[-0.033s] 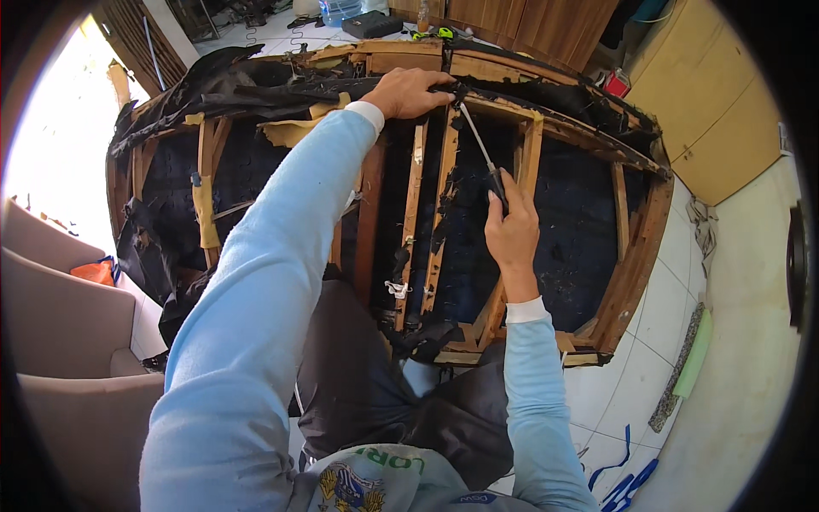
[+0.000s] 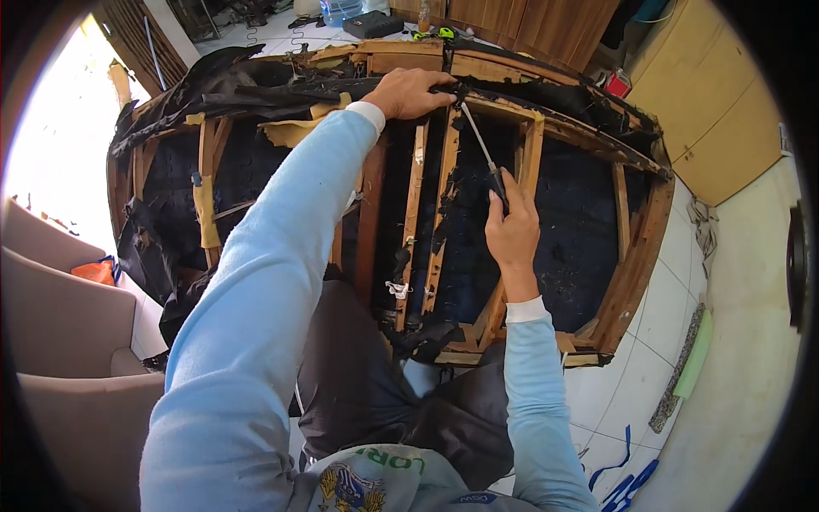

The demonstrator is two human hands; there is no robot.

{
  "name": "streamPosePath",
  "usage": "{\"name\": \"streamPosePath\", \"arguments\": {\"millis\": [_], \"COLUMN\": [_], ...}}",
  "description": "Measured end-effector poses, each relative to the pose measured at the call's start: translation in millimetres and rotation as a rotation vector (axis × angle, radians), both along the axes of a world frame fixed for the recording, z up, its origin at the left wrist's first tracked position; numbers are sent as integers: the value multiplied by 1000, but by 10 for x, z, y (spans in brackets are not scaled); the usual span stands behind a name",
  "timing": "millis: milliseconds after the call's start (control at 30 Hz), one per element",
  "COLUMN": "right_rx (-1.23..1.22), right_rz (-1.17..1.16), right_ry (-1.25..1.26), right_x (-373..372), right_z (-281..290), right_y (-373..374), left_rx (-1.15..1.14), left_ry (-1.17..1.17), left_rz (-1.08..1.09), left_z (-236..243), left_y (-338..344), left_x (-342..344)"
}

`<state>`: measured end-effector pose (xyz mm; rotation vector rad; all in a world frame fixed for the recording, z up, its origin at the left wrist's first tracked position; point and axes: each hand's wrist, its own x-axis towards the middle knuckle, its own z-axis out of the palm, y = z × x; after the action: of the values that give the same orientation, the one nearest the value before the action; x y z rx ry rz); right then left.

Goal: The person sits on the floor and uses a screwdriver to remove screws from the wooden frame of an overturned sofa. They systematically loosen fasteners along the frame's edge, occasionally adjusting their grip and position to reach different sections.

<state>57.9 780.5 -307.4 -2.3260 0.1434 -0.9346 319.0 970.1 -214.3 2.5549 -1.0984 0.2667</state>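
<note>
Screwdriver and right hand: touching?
Touching. The head view shows it plainly: the right hand grips the screwdriver by its dark handle, the bare metal shaft extending beyond the hand.

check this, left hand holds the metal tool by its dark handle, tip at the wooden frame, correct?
Wrong side: the head view shows the right hand holding the metal tool by its dark handle, tip at the wooden frame.
</note>
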Motion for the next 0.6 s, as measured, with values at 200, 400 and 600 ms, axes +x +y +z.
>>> {"name": "streamPosePath", "arguments": {"millis": [200, 400, 600], "right_rx": [-37, -59, -89], "right_rz": [-22, -32, -56], "right_ry": [16, -57, -33], "right_x": [44, 29, 17], "right_z": [-28, -64, -91], "right_y": [-5, 17, 50], "left_rx": [20, 24, 21], "left_ry": [1, -7, -5], "left_rz": [4, 2, 4], "left_z": [21, 5, 19], "left_y": [-10, -1, -12], "left_x": [-31, -6, -25]}}
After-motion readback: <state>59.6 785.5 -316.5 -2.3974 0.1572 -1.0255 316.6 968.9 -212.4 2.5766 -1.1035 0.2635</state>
